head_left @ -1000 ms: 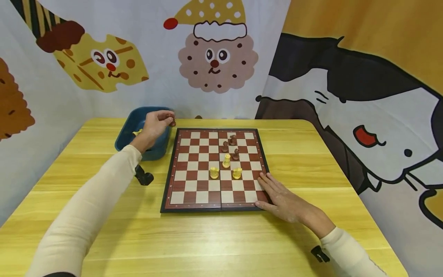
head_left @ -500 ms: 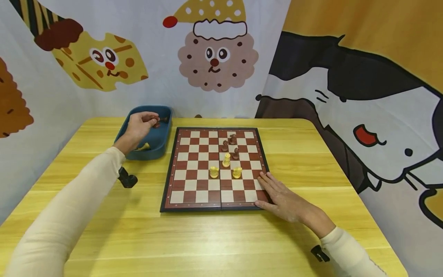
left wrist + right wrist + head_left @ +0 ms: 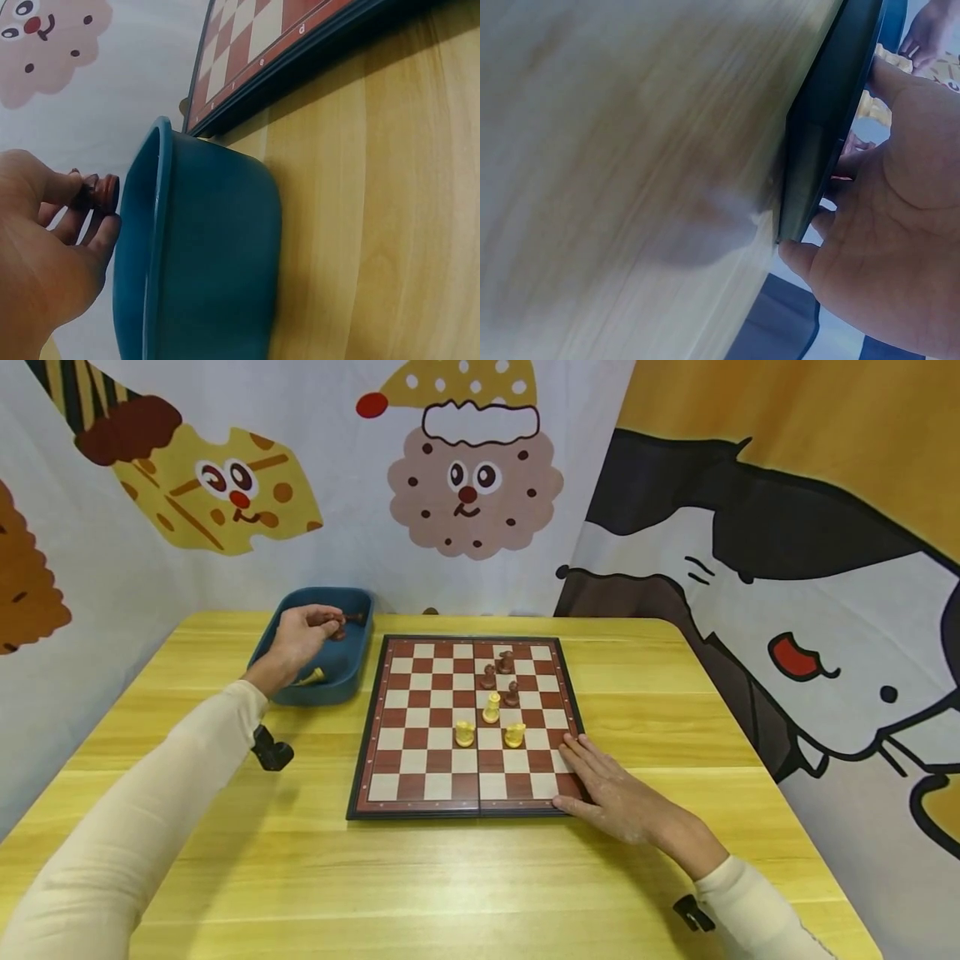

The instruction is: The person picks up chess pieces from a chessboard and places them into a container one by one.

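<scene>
My left hand hovers over the blue plastic bin at the back left. Between thumb and fingers it pinches a dark brown chess piece, partly hidden, base toward the bin in the left wrist view. My right hand rests with straight fingers on the right edge of the chessboard. Three brown pieces stand on the board's right half, a knight among them. Nearer stand a pale yellow crowned piece and two yellow knights, one left and one right.
A yellow piece and a dark brown piece lie in the bin. The wood-grain table carries board and bin. A cartoon-printed cloth hangs behind the table.
With the brown chess piece in its fingers, my left hand has moved left from beside the bin's right rim to over the bin. The right hand and the pieces on the board stay put.
</scene>
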A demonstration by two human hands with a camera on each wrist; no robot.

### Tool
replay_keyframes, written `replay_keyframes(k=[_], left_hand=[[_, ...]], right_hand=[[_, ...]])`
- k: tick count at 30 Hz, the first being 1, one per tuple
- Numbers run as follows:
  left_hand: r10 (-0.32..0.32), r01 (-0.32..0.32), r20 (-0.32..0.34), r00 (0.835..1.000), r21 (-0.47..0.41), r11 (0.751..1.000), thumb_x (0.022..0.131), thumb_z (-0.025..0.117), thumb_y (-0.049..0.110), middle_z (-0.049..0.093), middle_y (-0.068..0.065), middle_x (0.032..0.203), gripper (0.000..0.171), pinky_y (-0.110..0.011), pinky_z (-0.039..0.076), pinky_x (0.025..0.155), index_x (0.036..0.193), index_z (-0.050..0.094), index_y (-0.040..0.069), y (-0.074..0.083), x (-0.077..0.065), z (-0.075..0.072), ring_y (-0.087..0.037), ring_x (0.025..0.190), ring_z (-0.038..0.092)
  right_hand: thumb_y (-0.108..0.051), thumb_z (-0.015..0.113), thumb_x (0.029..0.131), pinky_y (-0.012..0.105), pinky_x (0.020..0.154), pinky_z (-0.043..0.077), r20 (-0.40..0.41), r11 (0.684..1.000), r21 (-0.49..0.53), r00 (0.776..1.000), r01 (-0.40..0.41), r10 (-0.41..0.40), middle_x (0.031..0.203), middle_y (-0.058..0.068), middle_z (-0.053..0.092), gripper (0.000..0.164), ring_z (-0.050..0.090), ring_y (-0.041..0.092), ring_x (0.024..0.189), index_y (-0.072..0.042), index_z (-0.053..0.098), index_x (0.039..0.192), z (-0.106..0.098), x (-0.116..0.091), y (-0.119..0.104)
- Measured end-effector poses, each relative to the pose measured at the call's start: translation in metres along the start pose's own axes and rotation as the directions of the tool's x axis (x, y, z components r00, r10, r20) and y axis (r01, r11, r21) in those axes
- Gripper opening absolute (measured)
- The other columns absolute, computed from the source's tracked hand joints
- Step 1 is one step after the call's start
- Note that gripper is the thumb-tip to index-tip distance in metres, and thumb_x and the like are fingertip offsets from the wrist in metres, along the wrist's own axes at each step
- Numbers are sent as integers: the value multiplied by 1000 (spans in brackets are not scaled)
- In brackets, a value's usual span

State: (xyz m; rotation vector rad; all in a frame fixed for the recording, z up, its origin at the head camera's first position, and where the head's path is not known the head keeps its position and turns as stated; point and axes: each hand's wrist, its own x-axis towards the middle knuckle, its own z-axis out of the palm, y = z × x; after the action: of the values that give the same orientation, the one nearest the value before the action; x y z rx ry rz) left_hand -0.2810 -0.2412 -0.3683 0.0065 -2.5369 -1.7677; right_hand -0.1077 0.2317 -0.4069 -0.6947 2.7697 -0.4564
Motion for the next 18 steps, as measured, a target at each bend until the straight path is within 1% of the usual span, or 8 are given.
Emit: replay_keyframes(k=[3,6,8,12,15,18], left_hand=[[7,-7,0,1000,1,1000,108,50,5,60,-22,127,29,-39,53,96,133,60,-6,-2,-1,0,-20,105,65],[12,-12,1,1000,1,1000,108,50,6,60,-23,128,29,-41,53,97,133,60,-6,-3,-2,-2,-21,105,65],[9,-9,4,1000,5,1000,108,51,7,58,-25,131,32,-45,50,100,137,57,-6,-4,-3,-4,-24,107,64],[0,-1,10,1000,48,999,108,53,12,53,-22,138,42,-48,44,106,148,48,-1,-4,-5,-9,-28,120,56],[14,-15,10,1000,33,999,108,53,15,52,-20,139,45,-48,41,109,150,46,0,-3,-5,-8,-29,128,50],[37,-37,-4,999,-11,999,108,52,16,54,-18,135,42,-47,41,109,146,49,-2,-1,-6,-6,-28,127,51]], right_hand=[[-62,48,102,56,119,17,-5,1000,3,1000,-3,3,168,12,12,88,5,34,154,-2,22,161,0,0,0],[-62,48,102,57,120,17,-7,1000,7,1000,1,-1,169,12,12,88,5,34,154,-2,22,161,0,1,1],[-62,48,102,57,120,16,-4,1000,15,1000,8,-8,169,12,12,88,5,33,154,-2,22,162,0,3,0],[-61,48,103,56,120,16,-1,1000,25,1000,11,-11,169,12,11,88,4,34,154,-2,21,162,0,3,0],[-61,48,103,57,119,17,-3,1000,16,1000,4,-4,169,12,12,87,5,35,154,-1,22,161,0,1,1],[-60,48,103,56,120,17,-4,1000,12,1000,5,-5,169,12,11,87,5,35,153,-1,21,161,0,-1,2]])
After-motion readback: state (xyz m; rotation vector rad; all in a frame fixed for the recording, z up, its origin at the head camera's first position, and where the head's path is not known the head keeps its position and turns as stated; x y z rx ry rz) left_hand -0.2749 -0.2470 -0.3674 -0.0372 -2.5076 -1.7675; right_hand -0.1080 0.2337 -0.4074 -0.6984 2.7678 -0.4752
